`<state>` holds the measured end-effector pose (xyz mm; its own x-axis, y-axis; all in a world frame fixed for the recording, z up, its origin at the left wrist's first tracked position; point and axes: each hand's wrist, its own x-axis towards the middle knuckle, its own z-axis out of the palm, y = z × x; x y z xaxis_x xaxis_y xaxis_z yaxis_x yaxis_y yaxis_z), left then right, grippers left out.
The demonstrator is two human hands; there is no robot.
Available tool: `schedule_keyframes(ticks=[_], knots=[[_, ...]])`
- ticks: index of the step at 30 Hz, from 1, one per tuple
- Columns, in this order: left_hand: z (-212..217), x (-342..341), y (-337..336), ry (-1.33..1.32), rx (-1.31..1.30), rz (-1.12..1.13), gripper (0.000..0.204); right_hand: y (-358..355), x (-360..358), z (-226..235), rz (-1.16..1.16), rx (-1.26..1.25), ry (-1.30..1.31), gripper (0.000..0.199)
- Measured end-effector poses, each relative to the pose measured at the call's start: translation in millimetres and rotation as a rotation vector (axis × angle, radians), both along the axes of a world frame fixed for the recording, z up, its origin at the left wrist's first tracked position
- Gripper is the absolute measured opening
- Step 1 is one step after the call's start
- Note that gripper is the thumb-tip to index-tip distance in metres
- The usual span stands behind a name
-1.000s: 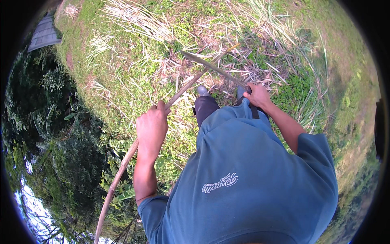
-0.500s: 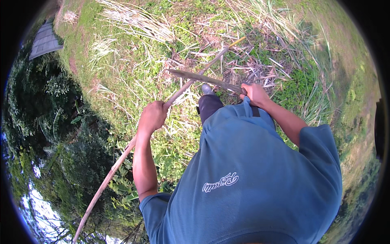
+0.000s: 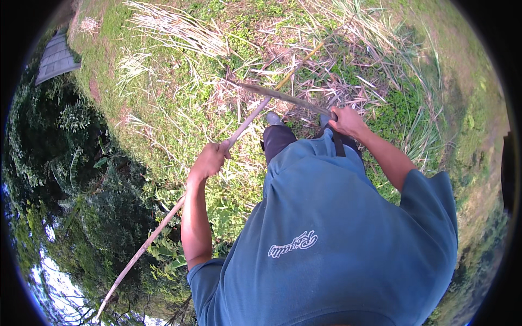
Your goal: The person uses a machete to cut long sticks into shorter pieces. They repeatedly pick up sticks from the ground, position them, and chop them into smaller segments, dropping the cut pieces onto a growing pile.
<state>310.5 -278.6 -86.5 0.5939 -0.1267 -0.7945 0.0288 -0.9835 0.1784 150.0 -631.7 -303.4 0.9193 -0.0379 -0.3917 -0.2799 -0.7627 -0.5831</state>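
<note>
Pole [image 3: 250, 120] and long blade [image 3: 288, 98], crossed, outdoors

Left hand [image 3: 211, 158]: closed round the wooden pole. The length before the hand runs forward and to its right; the other length passes behind the wrist and slopes down to the hand's left, ending in a pale tip.

Right hand [image 3: 348, 122]: closed on the dark handle of the blade, which points away to the hand's left and crosses the pole ahead of the left hand. Firm contact at the crossing cannot be confirmed.

Change noted: beyond the blade, a longer yellow stretch [image 3: 299, 65] of the pole shows than half a second ago, and the right hand sits slightly farther out. In judgement, either the pole has turned or slid, or its surface is being bared along that length; which, cannot be told.

Surface: sunlit grass [image 3: 163, 103], uneven. Ahead of the left hand, a bundle of dry stalks [image 3: 179, 30]; just beyond the right hand, scattered pale scraps [image 3: 370, 89]; to that hand's right, long green leaves [image 3: 421, 127]. A grey shoe [image 3: 273, 118] stands between the hands.

Surroundings: open air. Dark trees [image 3: 98, 179] to the left hand's left; a grey slatted structure [image 3: 57, 57], perhaps a roof, far ahead on that side.
</note>
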Motion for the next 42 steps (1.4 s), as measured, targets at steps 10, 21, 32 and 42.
schedule_keyframes(ticks=[10,21,32,42], knots=[[-22.2,-29.4,-4.7,-0.078,-0.008,0.009,0.054,15.6,32.3,-101.3,-0.531,0.028,0.104,0.037],[-1.5,-75.3,-58.8,-0.377,0.015,-0.198,0.036,64.5,106.5,-33.4,-0.872,1.008,0.061,0.03],[-29.6,-82.2,-24.3,-0.606,-0.059,0.025,0.035,109.0,112.0,-61.3,-0.879,1.27,0.143,0.021],[68.5,-115.4,-12.5,-1.507,-0.076,-0.134,0.033,89.5,126.9,-69.6,-0.977,1.459,0.178,0.014]])
